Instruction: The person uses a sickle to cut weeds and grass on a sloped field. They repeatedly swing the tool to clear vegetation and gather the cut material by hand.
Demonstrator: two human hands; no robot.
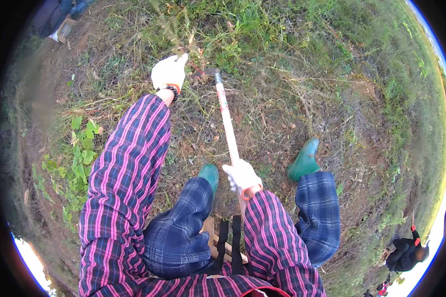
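Note:
My left hand (pixel 169 73), in a white glove with a dark bead bracelet at the wrist, is closed on the stalks of a dry, weedy plant (pixel 187 41) near the top middle. In a white glove too, my right hand (pixel 242 176) grips the pale wooden handle (pixel 227 130) of a long-handled tool. The handle runs up to a dark metal head (pixel 207 72), which lies low in the grass just right of my left hand. Plant stems partly hide the head, so its exact shape cannot be told.
My green boots (pixel 209 176) (pixel 305 159) stand apart on dry grass and soil. A leafy green plant (pixel 83 159) grows at the left. Another person (pixel 405 254) is at the lower right, and part of a person (pixel 54 16) shows at the upper left, beside a cardboard piece (pixel 65 29).

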